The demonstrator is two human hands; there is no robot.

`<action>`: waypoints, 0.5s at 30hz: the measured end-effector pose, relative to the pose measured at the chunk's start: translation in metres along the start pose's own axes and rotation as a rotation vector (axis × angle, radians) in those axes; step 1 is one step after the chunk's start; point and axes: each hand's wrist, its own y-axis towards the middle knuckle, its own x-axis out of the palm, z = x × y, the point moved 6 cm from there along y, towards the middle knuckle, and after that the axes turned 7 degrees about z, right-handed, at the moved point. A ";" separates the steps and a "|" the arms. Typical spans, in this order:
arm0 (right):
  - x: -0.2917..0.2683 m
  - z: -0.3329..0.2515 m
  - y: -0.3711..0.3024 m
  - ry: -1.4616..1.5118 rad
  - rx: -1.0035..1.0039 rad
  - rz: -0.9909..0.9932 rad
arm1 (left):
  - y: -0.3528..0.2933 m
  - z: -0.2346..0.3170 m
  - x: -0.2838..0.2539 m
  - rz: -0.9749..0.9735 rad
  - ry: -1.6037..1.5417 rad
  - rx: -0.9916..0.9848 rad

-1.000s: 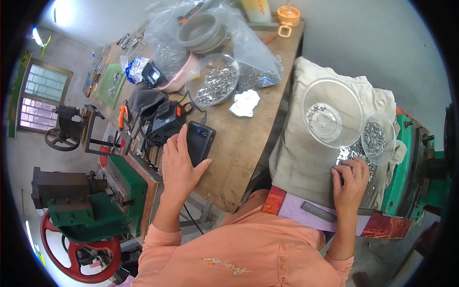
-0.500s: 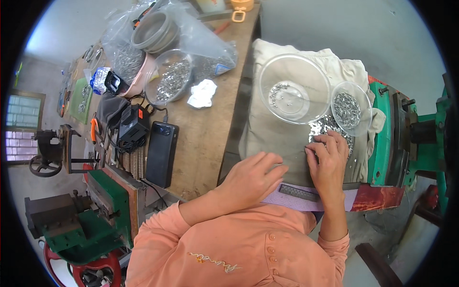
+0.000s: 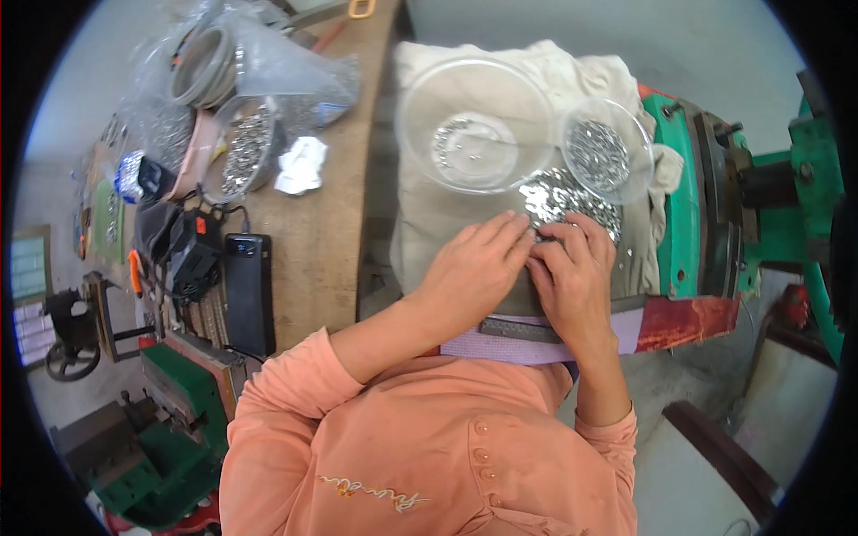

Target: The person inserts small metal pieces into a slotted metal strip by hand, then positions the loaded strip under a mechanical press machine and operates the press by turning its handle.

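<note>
My left hand (image 3: 475, 261) and my right hand (image 3: 572, 272) meet at the near edge of a pile of small shiny metal pieces (image 3: 556, 195) on a grey-beige cloth (image 3: 411, 223). The left fingers are bent and pressed together, their tips close to the right thumb. On the right hand the fingers curl down toward the thumb. Whatever is between the fingertips is too small or hidden to make out. Beyond the hands stands a large clear plastic bowl (image 3: 536, 98) with a few small metal pieces inside. A smaller clear bowl (image 3: 640, 134) beside it contains many metal pieces.
Left is a wooden table (image 3: 326, 241) with a black power bank (image 3: 248, 295), a crumpled white tissue (image 3: 302, 166), a clear tub (image 3: 268, 134) of metal parts and plastic bags (image 3: 295, 76). A green machine (image 3: 675, 223) borders the cloth on the right. Another green machine (image 3: 170, 447) stands lower left.
My left hand has moved forward and right, from above the cloth to the pile beside my right hand. The view has shifted, so the surroundings appear farther left and higher.
</note>
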 end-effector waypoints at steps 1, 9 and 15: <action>0.001 0.001 0.000 0.005 0.002 -0.003 | 0.002 0.001 -0.002 -0.002 -0.005 0.015; 0.001 0.006 0.000 0.047 0.011 -0.042 | -0.006 -0.021 -0.027 0.011 -0.195 -0.170; -0.008 0.005 -0.009 0.086 0.041 0.015 | -0.006 -0.027 -0.024 0.035 -0.232 -0.223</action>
